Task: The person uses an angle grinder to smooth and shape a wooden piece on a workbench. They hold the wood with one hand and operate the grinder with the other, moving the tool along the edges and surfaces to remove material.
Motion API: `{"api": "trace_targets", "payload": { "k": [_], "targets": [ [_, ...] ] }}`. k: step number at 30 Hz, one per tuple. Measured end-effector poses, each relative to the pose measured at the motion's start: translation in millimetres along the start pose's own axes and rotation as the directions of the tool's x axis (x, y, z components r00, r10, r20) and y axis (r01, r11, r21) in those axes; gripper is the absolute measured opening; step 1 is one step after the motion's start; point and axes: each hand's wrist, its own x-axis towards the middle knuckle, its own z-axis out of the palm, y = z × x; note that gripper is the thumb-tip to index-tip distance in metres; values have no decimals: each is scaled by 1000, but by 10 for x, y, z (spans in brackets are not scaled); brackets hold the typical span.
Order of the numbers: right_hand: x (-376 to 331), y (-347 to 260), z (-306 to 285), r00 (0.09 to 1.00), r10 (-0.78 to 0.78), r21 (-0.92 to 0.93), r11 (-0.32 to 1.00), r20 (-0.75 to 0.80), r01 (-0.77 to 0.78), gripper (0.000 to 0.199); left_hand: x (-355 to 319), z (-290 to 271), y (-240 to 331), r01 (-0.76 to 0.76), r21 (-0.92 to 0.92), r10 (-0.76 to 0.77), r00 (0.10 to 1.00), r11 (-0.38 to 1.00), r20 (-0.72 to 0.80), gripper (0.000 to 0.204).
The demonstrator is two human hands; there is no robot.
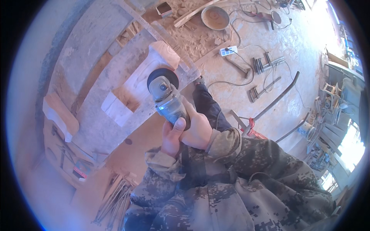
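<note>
So the angle grinder (166, 96) sits on the carved wood piece (144, 79), which lies on the surface (96, 127). Power strip (228, 51) and clamps (262, 63) are on the floor (269, 38) far right, bowl (215, 17) further back.

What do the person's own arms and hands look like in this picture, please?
Both hands, the left hand and the right hand, are bare, without gloves. Both forearms wear loose long sleeves in a grey-green pixelated camouflage pattern, with bunched cuffs at the wrists.
</note>
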Motion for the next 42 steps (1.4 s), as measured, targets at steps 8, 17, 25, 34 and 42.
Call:
{"api": "trace_targets", "payload": {
  "k": [8,17,25,34,42],
  "targets": [
    [14,-37,-5,1000,12,-21,1000,0,-12,96,-6,21,52,4,-20,-4,1000,1000,4,65],
    [78,-9,93,1000,1,-35,999,28,0,101,-21,-77,19,1,-51,-4,998,999,-62,62],
    [164,-37,197,986,-73,63,996,147,64,99,-146,-77,154,19,0,-19,983,1000,-181,60],
    [186,-304,-110,969,-180,344,932,170,112,77,-468,-166,374,-161,-5,155,956,987,-251,54],
    [-106,-410,-1351,979,3,266,963,-203,53,43,68,-1604,780,-24,-50,-19,696,998,-718,93]
  ]
}}
